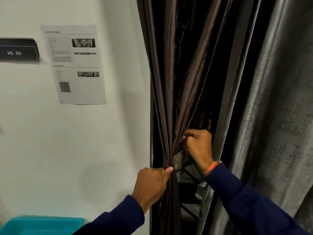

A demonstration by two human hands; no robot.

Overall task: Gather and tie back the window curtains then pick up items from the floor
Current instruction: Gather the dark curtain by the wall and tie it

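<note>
Sleeves fill the bottom of my view, then my hands on the brown curtain (169, 92) beside the wall. My left hand (152, 185) is closed round the gathered waist of the fabric, thumb up against the knot, I'd say to keep the bundle from slipping loose. My right hand (198, 145) pinches a fold just above and to the right, seemingly drawing it taut toward the tie. Beside it hangs a grey curtain (271, 116), ungathered; a teal bin (42, 225) sits low left

bare wall (110, 150) left, grey curtain (271, 116) crowding right, teal bin (42, 224) below-left
</note>
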